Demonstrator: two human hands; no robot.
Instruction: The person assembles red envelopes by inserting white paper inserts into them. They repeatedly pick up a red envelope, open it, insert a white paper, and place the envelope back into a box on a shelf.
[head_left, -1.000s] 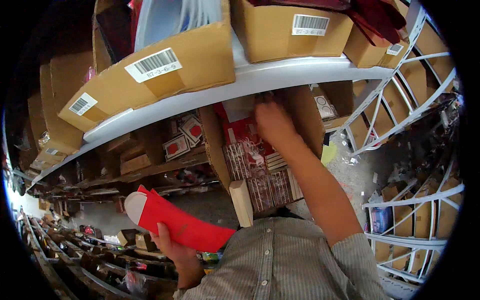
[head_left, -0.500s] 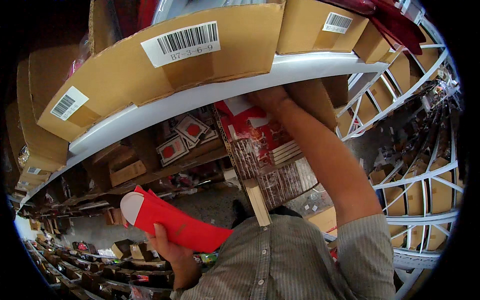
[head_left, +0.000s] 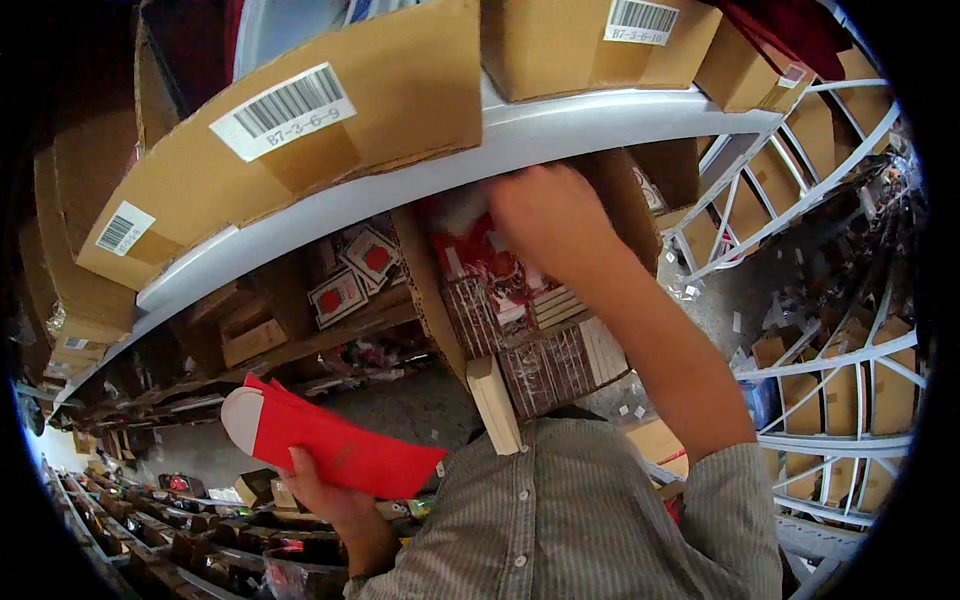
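Two or more red envelopes [head_left: 350, 445] are pinched in the left hand [head_left: 325, 492], thumb on top, their white rounded end left of that grip. Ahead and to its right, the right hand [head_left: 550, 212], tucked deeper under the shelf edge [head_left: 400, 190] half a second ago, shows more fully over the open carton [head_left: 425, 290] (fingertips blurred, closure impossible to tell), so reaching in seems unfinished.

We hold red envelopes [head_left: 345, 440] in our left hand [head_left: 332, 495], a pale rounded end showing. Our right hand [head_left: 550, 212]: at an open cardboard box [head_left: 428, 295], grip blurred; nearby, wrapped stacks [head_left: 545, 372]. Above: grey shelf beam [head_left: 400, 185], tan cartons [head_left: 410, 90], barcode labels [head_left: 283, 110].
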